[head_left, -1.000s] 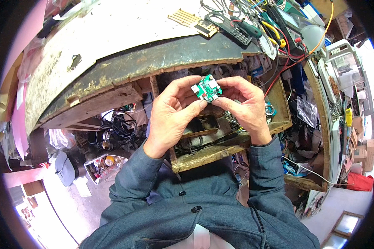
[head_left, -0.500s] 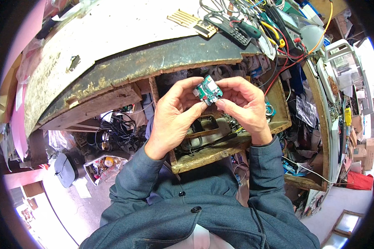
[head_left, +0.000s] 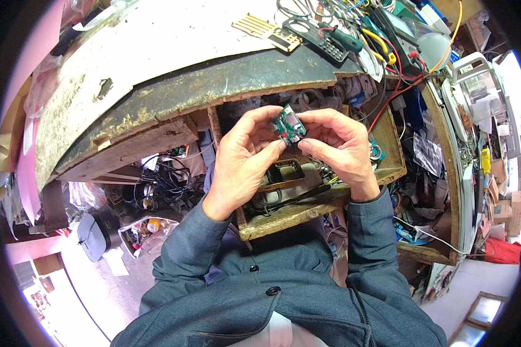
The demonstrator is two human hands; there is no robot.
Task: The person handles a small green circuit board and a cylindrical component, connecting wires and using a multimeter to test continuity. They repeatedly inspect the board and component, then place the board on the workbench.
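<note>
Between my two hands is a small green circuit board [head_left: 290, 126], tilted, with metal parts and a red component on its face. My left hand [head_left: 244, 156] pinches its left side with thumb and fingertips. On the opposite side, the thumb and fingers of my right hand [head_left: 340, 144] close on the board's edge. Both hands are held above a pulled-out wooden drawer [head_left: 295, 215]. Inside the drawer, below the board, lie a dark rectangular frame [head_left: 286, 173] and loose cables.
Beyond the drawer runs the worn workbench edge [head_left: 173, 95]. A keypad panel [head_left: 318, 41], a yellow slotted plate [head_left: 267, 32] and a green-handled screwdriver [head_left: 348, 41] lie at its far right among tangled wires. Black cables [head_left: 176, 176] fill a space at left, above a box of scraps [head_left: 147, 234].
The circuit board has been tilted between my fingers, so its face catches the light differently. Both hands have stayed nearly in place.
</note>
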